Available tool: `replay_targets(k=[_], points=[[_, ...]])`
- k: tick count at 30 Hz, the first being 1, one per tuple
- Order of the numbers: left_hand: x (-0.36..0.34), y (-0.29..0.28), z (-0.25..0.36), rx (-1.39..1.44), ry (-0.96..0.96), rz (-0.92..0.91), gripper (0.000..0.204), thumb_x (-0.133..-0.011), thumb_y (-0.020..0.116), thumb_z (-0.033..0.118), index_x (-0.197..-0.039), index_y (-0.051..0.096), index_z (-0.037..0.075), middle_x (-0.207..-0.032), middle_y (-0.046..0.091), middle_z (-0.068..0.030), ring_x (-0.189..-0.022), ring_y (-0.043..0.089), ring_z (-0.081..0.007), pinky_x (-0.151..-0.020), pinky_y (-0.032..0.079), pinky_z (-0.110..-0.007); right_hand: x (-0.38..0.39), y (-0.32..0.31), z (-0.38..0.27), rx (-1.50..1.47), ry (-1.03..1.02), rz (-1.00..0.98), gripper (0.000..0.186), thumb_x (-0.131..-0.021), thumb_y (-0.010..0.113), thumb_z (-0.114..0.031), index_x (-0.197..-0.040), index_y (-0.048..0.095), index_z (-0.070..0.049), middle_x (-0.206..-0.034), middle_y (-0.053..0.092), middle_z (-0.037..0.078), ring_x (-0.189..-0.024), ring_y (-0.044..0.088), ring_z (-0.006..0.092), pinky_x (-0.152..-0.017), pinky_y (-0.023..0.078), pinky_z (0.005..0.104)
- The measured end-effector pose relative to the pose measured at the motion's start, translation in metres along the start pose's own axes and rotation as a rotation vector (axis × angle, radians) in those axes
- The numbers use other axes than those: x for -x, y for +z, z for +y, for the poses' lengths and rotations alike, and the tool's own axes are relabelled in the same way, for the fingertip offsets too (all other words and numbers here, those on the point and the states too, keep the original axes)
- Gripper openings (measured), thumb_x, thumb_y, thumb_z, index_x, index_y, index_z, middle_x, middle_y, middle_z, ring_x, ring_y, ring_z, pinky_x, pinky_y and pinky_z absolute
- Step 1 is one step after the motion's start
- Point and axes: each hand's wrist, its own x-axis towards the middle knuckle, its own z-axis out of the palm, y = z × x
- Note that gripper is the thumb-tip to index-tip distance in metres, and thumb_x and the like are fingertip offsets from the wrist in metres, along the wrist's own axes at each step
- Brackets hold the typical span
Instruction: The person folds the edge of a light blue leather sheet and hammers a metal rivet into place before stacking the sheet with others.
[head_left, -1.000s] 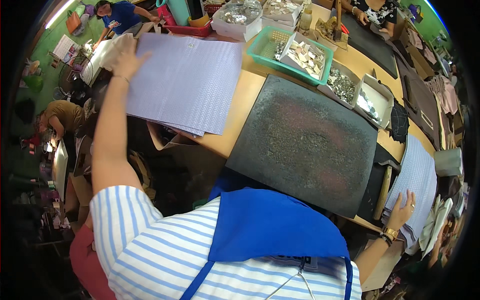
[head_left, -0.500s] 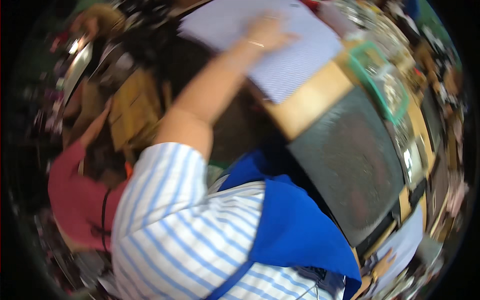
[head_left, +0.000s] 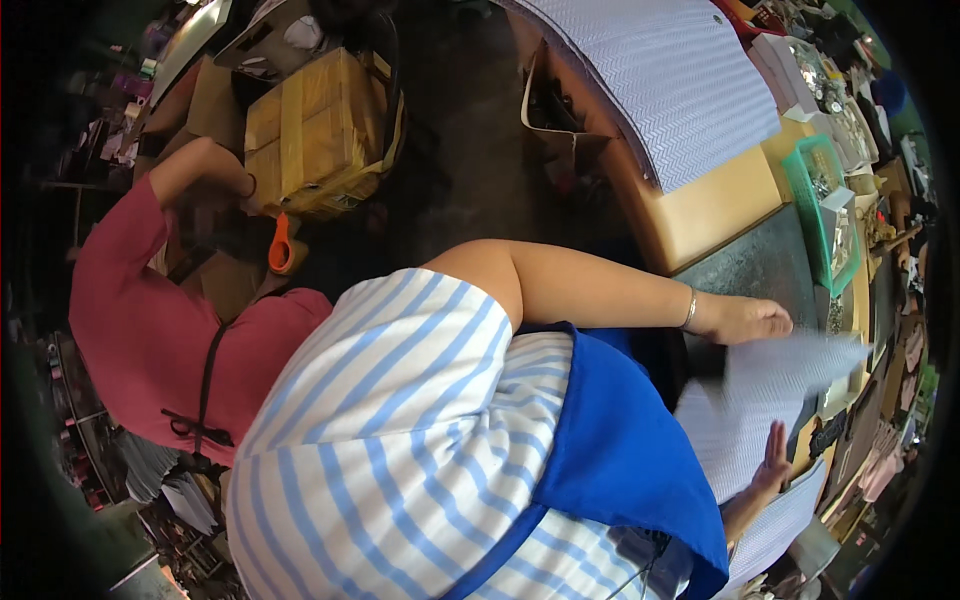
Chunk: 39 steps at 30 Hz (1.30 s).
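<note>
Nearest the camera, a striped shirt and blue apron fill the lower middle of the view, and both forearms reach out to the right over the desk.

The right hand lies lowest, flat and open, fingers spread, pressing on a patterned sheet that rests partly over the dark mat. Under and beyond that hand a second stack of like sheets runs toward the desk's near right edge.

The left hand, with a bangle at the wrist, sits just above the sheet's upper edge. Its fingers curl toward the paper, but the sheet is blurred there, so I cannot tell whether it pinches the edge or only touches it. The sheet lies between the two hands, its long axis running roughly from the right hand up and rightward, the far corner lifted and smeared. The left hand is the nearer one to that raised edge; the right one pins the lower end.

Beyond the mat the bare tan desk shows, then a large pile of the same patterned sheets overhanging the desk's left edge. To the right stands a green tray of small metal parts, close to the mat, leaving little room on that side.

Farther left, off the desk, a person in red bends near a taped box.
</note>
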Motion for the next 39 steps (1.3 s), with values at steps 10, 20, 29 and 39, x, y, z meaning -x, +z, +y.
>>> replay_targets(k=[10,20,29,39], points=[[0.032,-0.005,0.029,-0.145,-0.025,-0.010,0.065,-0.103,0.060,0.053,-0.135,0.057,-0.003,-0.126,0.067,-0.0171,-0.118,0.060,-0.0199,-0.103,0.047,-0.036,-0.048,0.048,0.043,0.303,-0.303,-0.024,0.042,-0.111,0.047,-0.024,-0.138,0.061,0.006,-0.147,0.058,0.022,-0.136,0.054,0.0325,-0.116,0.038,0.0422],[0.040,-0.022,0.059,-0.100,-0.135,0.167,0.021,-0.106,0.063,0.021,-0.114,0.066,0.002,-0.100,0.067,-0.0002,-0.090,0.059,-0.0080,-0.080,0.052,-0.028,-0.050,0.070,0.001,0.412,-0.330,0.118,0.045,-0.092,0.075,-0.024,-0.132,0.066,-0.005,-0.142,0.059,0.022,-0.132,0.054,0.0390,-0.113,0.040,0.0464],[0.055,-0.086,0.112,-0.644,-0.375,-0.221,0.034,-0.102,0.061,0.009,-0.132,0.057,-0.004,-0.119,0.065,-0.0060,-0.111,0.059,-0.0111,-0.100,0.047,-0.029,0.038,0.016,0.081,0.535,0.130,0.493,0.062,-0.093,0.075,-0.038,-0.140,0.059,-0.001,-0.143,0.058,0.026,-0.133,0.054,0.0409,-0.111,0.043,0.0451],[0.056,-0.066,0.092,-0.605,-0.194,0.066,0.031,-0.100,0.068,0.012,-0.124,0.062,-0.006,-0.116,0.069,-0.0098,-0.107,0.063,-0.0138,-0.096,0.050,-0.031,0.003,0.001,0.062,-0.009,-0.050,0.617,0.041,-0.094,0.070,-0.002,-0.135,0.063,-0.003,-0.113,0.068,0.010,-0.097,0.063,0.0160,-0.089,0.051,0.0292]])
